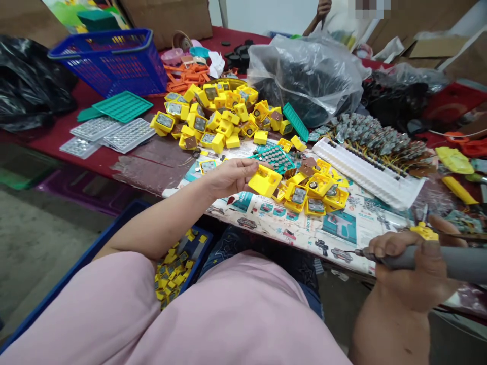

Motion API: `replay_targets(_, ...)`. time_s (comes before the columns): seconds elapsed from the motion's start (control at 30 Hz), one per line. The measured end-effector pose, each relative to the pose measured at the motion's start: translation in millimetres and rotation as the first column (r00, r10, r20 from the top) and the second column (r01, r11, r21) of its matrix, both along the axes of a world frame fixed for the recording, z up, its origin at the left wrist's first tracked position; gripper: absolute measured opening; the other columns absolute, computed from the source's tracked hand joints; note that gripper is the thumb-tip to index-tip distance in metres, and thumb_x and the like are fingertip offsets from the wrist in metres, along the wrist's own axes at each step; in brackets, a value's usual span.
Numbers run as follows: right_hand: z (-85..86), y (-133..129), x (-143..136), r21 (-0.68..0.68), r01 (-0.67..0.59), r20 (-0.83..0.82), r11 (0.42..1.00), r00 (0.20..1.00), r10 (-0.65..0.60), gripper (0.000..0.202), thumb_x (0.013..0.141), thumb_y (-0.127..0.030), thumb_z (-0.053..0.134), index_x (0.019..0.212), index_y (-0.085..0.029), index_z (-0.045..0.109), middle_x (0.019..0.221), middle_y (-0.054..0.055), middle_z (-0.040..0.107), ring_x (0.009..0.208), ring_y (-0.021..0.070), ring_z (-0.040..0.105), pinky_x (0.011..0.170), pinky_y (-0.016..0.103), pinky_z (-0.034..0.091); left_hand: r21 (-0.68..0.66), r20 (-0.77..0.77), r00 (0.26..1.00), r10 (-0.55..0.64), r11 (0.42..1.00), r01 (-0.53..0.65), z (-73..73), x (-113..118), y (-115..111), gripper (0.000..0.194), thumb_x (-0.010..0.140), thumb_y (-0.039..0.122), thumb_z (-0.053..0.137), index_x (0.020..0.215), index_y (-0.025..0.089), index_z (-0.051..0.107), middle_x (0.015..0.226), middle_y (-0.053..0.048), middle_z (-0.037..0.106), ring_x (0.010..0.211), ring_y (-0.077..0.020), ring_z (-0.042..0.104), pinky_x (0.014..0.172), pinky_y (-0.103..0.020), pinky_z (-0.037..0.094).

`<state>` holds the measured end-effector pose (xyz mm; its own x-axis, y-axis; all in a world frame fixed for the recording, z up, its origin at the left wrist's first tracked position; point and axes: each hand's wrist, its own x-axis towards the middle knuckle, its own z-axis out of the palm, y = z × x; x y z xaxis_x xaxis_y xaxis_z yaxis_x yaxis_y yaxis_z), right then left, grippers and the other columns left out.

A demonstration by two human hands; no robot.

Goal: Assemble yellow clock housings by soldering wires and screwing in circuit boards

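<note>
My left hand (233, 178) reaches over the table edge, its thumb and fingers pinching a yellow plastic housing (265, 181) with a hollow upper side. Just beyond that lies a teal tray (276, 160) filled with small round metal pieces. Several yellow housings (317, 185) with grey parts inside sit right beside the held one. At the lower right, my right hand (428, 271) is wrapped around a grey electric screwdriver (462, 262), whose thin bit points left. A small yellow piece (424, 231) shows by the right fingers; whether they touch it I cannot tell.
A large pile of yellow housings (224, 114) covers the table's middle. Behind it stand a blue basket (114, 66) and a clear bag (304, 76). Wired circuit boards (376, 142) lie along a white foam rack (369, 175). A blue bin (203, 253) holds yellow parts below.
</note>
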<state>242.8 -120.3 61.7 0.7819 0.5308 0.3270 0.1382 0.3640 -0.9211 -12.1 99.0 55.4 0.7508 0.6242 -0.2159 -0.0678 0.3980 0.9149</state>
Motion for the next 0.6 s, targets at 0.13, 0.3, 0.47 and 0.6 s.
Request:
replay_targets(0.13, -4.6, -0.6, 2.5, 0.034, -0.020, 0.028, 0.999, 0.999, 0.019, 0.041, 0.067, -0.036, 0.075, 0.105, -0.024, 0.064, 0.046, -0.009, 0.056, 0.035, 0.0149, 0.043, 0.036, 0.029, 0.041, 0.369, -0.092, 0.956, 0.278, 0.902, -0.227, 23.8, -11.8, 19.2, 0.033, 0.089, 0.037, 0.064, 0.115, 0.016, 0.071, 0.104, -0.009, 0.076, 0.093, -0.0202, 0.075, 0.079, -0.033, 0.062)
replay_targets(0.3, -5.6, -0.1, 1.7, 0.028, -0.022, 0.015, 0.999, 1.000, 0.022, 0.042, 0.069, -0.039, 0.078, 0.107, -0.025, 0.066, 0.046, -0.008, 0.056, 0.035, 0.0155, 0.043, 0.035, 0.030, 0.041, 0.894, -0.168, 0.836, 0.522, 0.437, -0.093, 20.2, -13.5, 51.1, 0.037, 0.090, 0.038, 0.062, 0.121, 0.019, 0.067, 0.117, -0.009, 0.073, 0.106, -0.0212, 0.070, 0.093, -0.034, 0.057)
replay_targets(0.47, -5.4, 2.2, 1.4, 0.013, -0.030, 0.033, 0.999, 0.999, 0.030, 0.040, 0.070, -0.040, 0.079, 0.104, -0.024, 0.067, 0.045, -0.008, 0.054, 0.035, 0.0150, 0.043, 0.034, 0.029, 0.042, 0.864, -0.457, 0.618, 0.640, 0.154, 0.479, -8.1, 3.0, 68.6, 0.040, 0.092, 0.033, 0.055, 0.126, 0.017, 0.069, 0.120, -0.014, 0.071, 0.111, -0.0289, 0.067, 0.094, -0.039, 0.052)
replay_targets(0.6, -7.5, 4.0, 4.5, 0.009, -0.061, 0.027, 0.998, 0.998, 0.061, 0.042, 0.070, -0.040, 0.078, 0.108, -0.024, 0.066, 0.046, -0.007, 0.054, 0.035, 0.0162, 0.043, 0.034, 0.030, 0.041, 0.752, -0.522, 0.526, 0.671, 0.071, 0.656, -1.6, 23.2, 86.8, 0.040, 0.094, 0.043, 0.053, 0.117, 0.018, 0.075, 0.113, -0.015, 0.072, 0.113, -0.0327, 0.063, 0.092, -0.042, 0.049)
